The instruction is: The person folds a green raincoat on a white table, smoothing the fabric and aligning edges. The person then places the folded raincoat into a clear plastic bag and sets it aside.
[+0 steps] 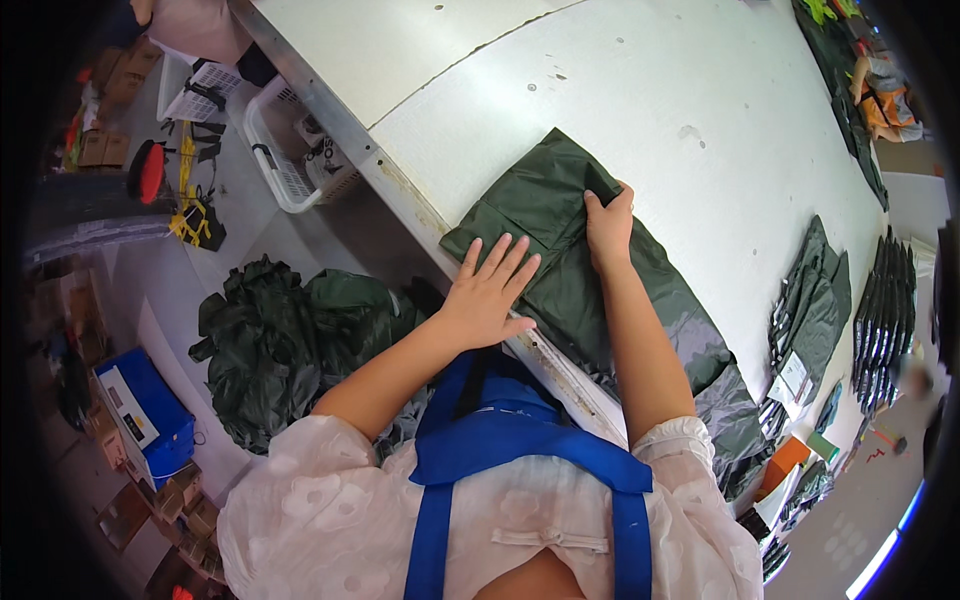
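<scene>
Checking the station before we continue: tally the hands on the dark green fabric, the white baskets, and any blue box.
Hands on the dark green fabric: 2 (left hand, right hand)
White baskets: 2
Blue box: 1
Total: 5

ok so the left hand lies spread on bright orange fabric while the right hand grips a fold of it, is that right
Not quite: the head view shows the fabric is dark green, not bright orange. The rest stands: the left hand lies spread on it while the right hand grips a fold.
</scene>
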`<action>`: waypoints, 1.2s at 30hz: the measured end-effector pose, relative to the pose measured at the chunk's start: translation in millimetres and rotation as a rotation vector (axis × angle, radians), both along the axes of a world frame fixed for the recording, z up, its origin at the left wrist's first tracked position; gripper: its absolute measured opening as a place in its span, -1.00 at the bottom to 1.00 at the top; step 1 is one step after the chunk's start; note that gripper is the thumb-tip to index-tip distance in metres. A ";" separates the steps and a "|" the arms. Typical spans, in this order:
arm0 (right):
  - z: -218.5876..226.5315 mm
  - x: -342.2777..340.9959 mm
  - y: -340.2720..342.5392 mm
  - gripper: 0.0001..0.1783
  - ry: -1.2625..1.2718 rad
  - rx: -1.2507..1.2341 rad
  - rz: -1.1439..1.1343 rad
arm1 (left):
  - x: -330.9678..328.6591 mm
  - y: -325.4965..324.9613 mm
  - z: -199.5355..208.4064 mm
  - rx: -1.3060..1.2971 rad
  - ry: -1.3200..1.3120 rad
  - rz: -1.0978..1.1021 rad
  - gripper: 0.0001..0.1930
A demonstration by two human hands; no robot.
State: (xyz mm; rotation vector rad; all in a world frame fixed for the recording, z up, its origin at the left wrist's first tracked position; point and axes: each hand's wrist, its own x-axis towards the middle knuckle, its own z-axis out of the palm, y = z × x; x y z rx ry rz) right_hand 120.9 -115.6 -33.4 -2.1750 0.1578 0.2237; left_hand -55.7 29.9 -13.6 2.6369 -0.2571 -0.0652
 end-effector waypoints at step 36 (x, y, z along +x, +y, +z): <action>36.8 -1.0 20.1 -0.47 -0.628 -0.458 0.308 | 13.6 31.5 -15.7 -0.382 -0.145 0.621 -0.44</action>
